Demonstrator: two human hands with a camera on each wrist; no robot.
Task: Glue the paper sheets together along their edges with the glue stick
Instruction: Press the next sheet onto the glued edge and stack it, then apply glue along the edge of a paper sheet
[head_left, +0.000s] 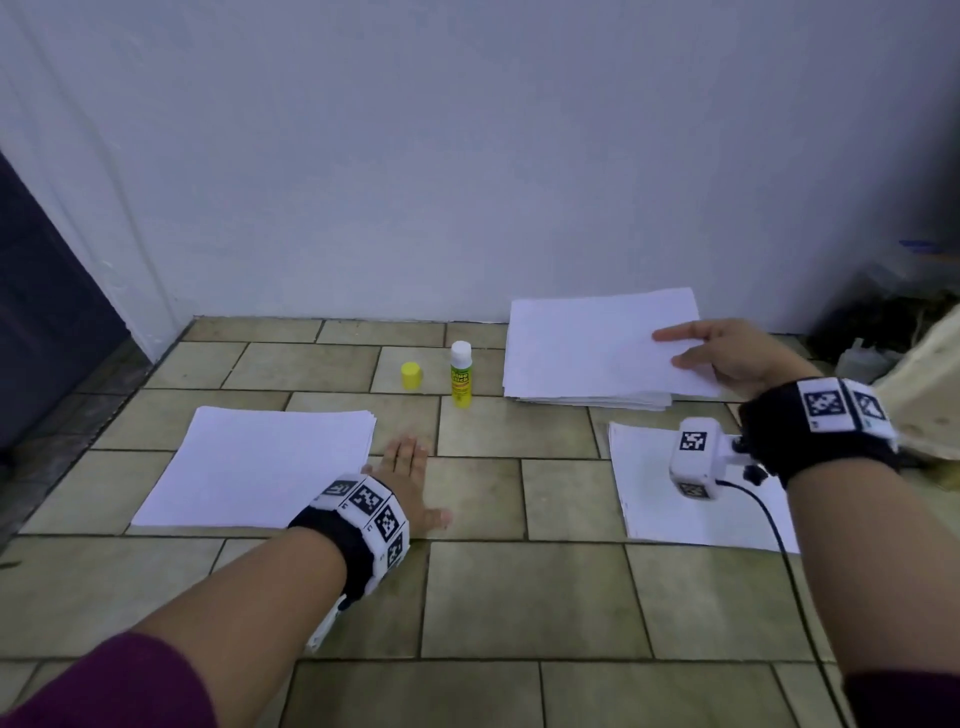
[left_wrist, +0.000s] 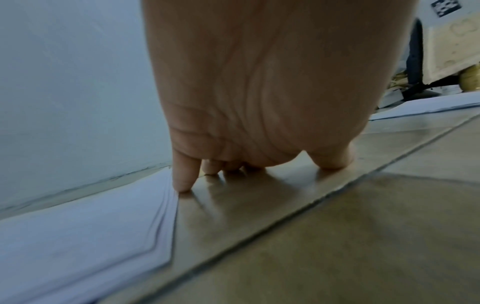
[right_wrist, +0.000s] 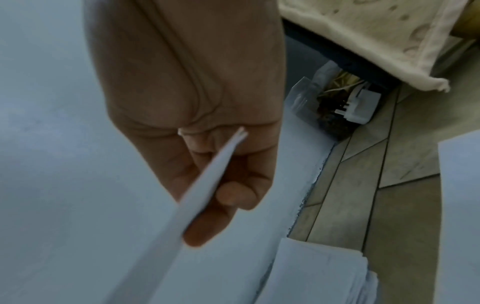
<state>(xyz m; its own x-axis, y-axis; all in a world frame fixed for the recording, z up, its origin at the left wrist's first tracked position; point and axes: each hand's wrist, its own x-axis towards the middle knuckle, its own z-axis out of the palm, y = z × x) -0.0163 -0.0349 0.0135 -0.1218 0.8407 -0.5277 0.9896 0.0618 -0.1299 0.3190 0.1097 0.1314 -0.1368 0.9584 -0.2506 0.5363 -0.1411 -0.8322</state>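
Nearest the camera, at lower centre of the head view, the left hand (head_left: 410, 483) lies flat on the tiled floor (head_left: 519, 597), fingers spread and holding nothing; in the left wrist view its little finger (left_wrist: 183, 174) touches the right edge of the left paper stack (head_left: 260, 462).

Moving right, at mid-frame, the yellow cap (head_left: 410, 375) stands off the glue stick (head_left: 461, 374), which stands upright and uncapped beside it.

Right of that, the right hand (head_left: 727, 356) pinches the top sheet (head_left: 597, 343) of the far paper stack (head_left: 592, 397), thumb under and fingers over, its near corner lifted. A single sheet (head_left: 654, 499) lies at lower right.

The step in hand looks like drawing one sheet off. To do it well, peel slowly from the corner so only one leaf comes; the right wrist view hints two layers (right_wrist: 207, 174) may be caught, though I cannot tell. Keep the paper low and unbent, then square it against the single sheet before gluing.
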